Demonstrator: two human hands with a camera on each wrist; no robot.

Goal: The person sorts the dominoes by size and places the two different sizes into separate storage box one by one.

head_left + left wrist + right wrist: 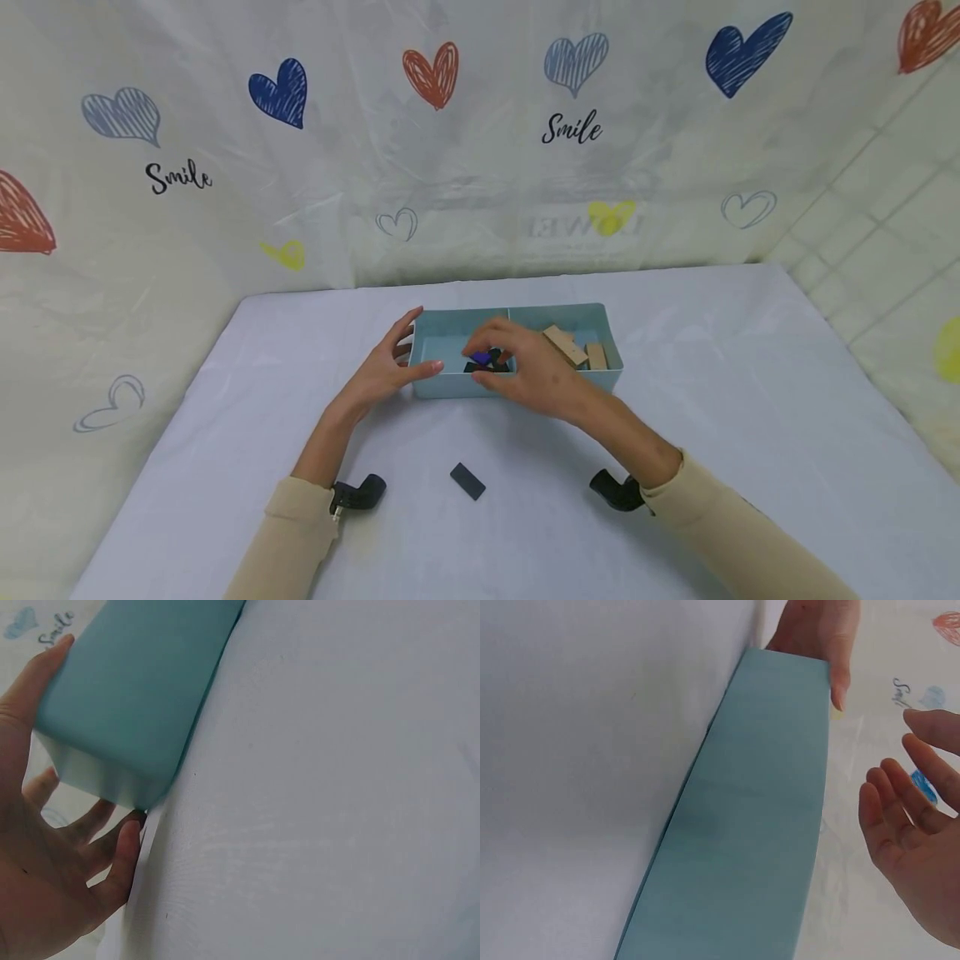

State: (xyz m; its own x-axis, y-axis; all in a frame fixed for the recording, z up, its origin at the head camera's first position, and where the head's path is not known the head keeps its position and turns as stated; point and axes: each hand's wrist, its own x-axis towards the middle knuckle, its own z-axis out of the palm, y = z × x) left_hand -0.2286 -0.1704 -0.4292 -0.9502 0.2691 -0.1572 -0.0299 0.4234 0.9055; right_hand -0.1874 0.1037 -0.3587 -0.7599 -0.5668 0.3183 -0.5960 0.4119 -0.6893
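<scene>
A light blue two-compartment box [457,386] stands on the white-covered table. My left hand [378,371] holds its left end, the thumb over the front rim and the fingers spread along the end wall. Over the left compartment hovers my right hand [532,371], its fingers loosely bent with nothing between them in the right wrist view. Below those fingertips lie small black pieces [475,367] and a purple piece [481,357], partly hidden by the hand. Several pale wooden blocks [566,346] sit in the right compartment.
A flat dark rectangular piece [468,482] lies on the table [420,542] in front of the box, between the forearms. Black wrist devices [360,492] stick out from both sleeves. Behind the table hangs a white sheet [480,167] printed with hearts.
</scene>
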